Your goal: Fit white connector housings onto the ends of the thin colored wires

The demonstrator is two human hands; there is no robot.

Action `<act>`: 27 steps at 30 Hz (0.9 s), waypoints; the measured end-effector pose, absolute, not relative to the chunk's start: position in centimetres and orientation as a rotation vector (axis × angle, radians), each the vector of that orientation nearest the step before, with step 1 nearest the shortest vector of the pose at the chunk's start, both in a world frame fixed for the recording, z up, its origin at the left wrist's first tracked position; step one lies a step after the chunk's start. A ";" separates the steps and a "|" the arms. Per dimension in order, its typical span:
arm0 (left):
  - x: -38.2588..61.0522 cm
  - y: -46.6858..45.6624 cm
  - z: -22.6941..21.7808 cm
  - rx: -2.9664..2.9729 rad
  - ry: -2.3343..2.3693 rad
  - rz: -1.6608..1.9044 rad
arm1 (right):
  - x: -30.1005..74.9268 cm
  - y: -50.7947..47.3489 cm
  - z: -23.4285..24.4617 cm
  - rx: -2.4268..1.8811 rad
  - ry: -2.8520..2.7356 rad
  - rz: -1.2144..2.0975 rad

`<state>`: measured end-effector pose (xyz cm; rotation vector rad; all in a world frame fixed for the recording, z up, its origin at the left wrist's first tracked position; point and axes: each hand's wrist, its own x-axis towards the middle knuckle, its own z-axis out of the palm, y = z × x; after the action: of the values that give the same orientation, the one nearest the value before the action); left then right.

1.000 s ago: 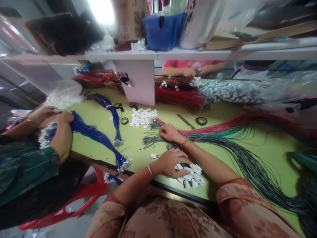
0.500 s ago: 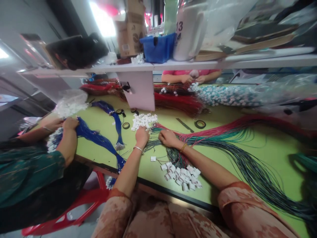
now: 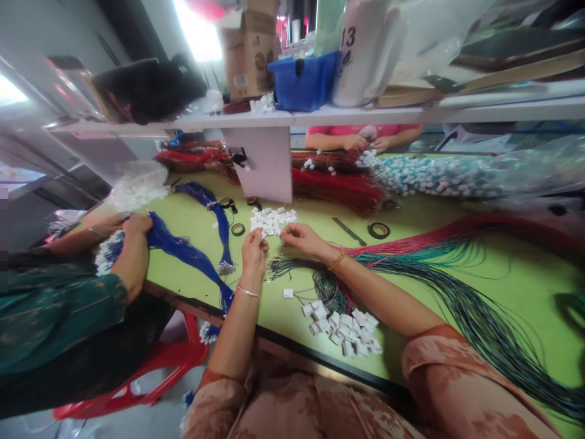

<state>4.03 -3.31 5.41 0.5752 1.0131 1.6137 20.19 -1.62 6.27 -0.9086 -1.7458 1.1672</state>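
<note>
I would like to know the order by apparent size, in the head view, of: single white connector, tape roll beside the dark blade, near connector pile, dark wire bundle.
1. Dark wire bundle
2. Near connector pile
3. Tape roll
4. Single white connector

All gaps look clear here.

The left hand, over the near pile of white connectors a second ago, is now beside the far white pile, and the right hand has moved off the wire bundles to face it, fingertips drawn together (what they pinch is too small to tell).
</note>
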 end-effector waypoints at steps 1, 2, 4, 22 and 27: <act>4.2 -3.5 5.3 0.538 0.978 1.607 | 19.8 -1.6 6.9 -0.903 -1.741 1.188; 4.3 -3.8 5.2 0.506 0.941 1.591 | 19.6 -1.7 7.4 -0.899 -1.741 1.189; 4.7 -4.2 5.1 0.463 0.869 1.547 | 19.5 -2.0 7.9 -0.896 -1.755 1.142; 6.7 -5.6 4.2 0.685 0.935 1.387 | 21.3 -5.0 7.4 -1.115 -2.034 0.652; 7.4 -5.8 3.6 0.758 1.076 1.471 | 21.2 -4.8 6.5 -1.147 -1.973 0.743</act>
<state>7.42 -5.79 3.57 0.7584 1.0756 1.4711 21.21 -4.75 6.52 -1.1470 -1.9733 0.7426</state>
